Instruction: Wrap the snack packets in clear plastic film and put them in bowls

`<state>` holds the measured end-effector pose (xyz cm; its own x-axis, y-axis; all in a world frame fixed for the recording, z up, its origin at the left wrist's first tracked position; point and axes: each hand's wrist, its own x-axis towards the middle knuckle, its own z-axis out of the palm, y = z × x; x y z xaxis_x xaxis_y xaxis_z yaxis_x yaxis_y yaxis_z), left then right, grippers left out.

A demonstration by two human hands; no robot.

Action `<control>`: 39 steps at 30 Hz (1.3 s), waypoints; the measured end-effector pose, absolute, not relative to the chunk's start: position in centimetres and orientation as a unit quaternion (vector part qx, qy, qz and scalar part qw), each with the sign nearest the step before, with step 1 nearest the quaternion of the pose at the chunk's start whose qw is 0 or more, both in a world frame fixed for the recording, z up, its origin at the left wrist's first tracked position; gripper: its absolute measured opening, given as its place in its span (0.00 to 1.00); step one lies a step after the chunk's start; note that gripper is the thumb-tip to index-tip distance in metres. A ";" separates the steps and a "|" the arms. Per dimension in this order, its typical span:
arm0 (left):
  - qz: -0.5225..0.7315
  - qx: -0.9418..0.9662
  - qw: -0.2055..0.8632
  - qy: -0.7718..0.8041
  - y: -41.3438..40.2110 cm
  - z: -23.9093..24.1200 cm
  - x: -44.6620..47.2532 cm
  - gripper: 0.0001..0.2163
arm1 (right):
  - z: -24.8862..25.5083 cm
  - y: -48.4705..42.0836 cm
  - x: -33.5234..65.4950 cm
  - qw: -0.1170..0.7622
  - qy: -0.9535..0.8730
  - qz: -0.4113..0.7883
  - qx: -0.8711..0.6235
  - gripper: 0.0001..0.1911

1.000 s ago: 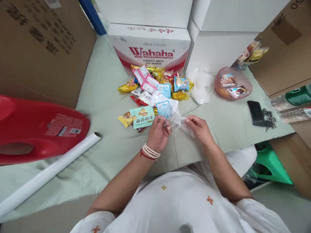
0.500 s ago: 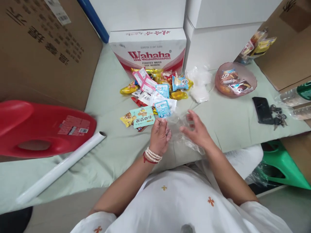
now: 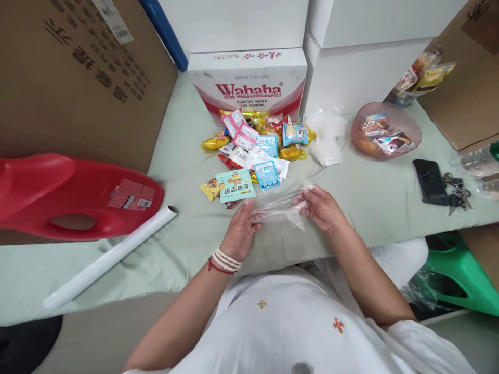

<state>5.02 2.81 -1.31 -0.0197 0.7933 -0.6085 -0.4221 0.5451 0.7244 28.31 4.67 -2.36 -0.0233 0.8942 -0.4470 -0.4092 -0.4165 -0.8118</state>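
Note:
A clear plastic bag (image 3: 278, 209) is stretched between my two hands, just above the cloth. My left hand (image 3: 242, 228), with beads at the wrist, pinches one end of it. On the other end my right hand (image 3: 322, 208) is closed, fingers gathered in the film. Right beyond my hands lies a heap of wrapped snacks: a mint-green packet (image 3: 237, 186), a light-blue sachet (image 3: 267, 175), pink-and-white packets (image 3: 242, 132) and yellow wrapped pieces (image 3: 293, 153). Beside the heap rests a stack of thin clear bags (image 3: 326, 148).
Behind the heap stands a Wahaha water carton (image 3: 249, 78). A pink glass bowl (image 3: 385, 150) holds several snacks; a black phone (image 3: 429, 182) and keys (image 3: 460, 195) lie to its right. At left are a red jug (image 3: 93, 202) and a white tube (image 3: 113, 257).
My right hand, open beside the bag before, has closed on it. My left hand has moved left and down, so the bag is now spread between both hands.

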 end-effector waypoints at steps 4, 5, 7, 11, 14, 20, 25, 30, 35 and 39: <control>0.430 0.181 0.682 0.563 2.2 -1.6 5.5 0.16 | -3.1 4.5 26.2 0.509 -0.203 0.663 -0.510 0.25; 0.437 0.174 0.684 0.558 2.3 -1.6 5.4 0.16 | -3.2 4.4 26.1 0.508 -0.201 0.662 -0.514 0.26; 0.453 0.162 0.699 0.530 2.7 -1.5 5.0 0.16 | -3.0 4.1 26.3 0.488 -0.215 0.657 -0.533 0.28; 0.417 0.227 0.720 0.507 3.6 -1.6 3.6 0.20 | -1.8 4.0 28.6 0.394 -0.338 0.636 -0.571 0.27; 0.368 0.307 0.702 0.527 3.9 -2.3 2.6 0.24 | -0.7 4.7 30.9 0.319 -0.434 0.635 -0.554 0.25; 0.403 0.422 0.639 0.502 3.6 -3.4 2.6 0.24 | -1.4 5.8 32.6 0.369 -0.466 0.593 -0.543 0.24; 0.459 0.394 0.624 0.495 3.4 -2.4 4.0 0.25 | -2.2 4.3 31.6 0.378 -0.447 0.633 -0.507 0.23; 0.427 0.420 0.595 0.537 3.9 -1.8 3.9 0.25 | -1.1 4.2 32.7 0.400 -0.350 0.689 -0.493 0.22; 0.289 0.384 0.670 0.565 4.7 -2.7 3.1 0.27 | -1.9 5.7 34.4 0.348 -0.369 0.630 -0.588 0.28; 0.347 0.454 0.495 0.655 4.5 -3.8 2.3 0.24 | -3.1 5.7 34.7 0.336 -0.395 0.571 -0.636 0.31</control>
<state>2.29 4.49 -3.78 -0.0985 0.9380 -0.3325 0.2510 0.3467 0.9038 34.69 5.75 -3.15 0.0365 0.8869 -0.4605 0.1190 -0.4613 -0.8792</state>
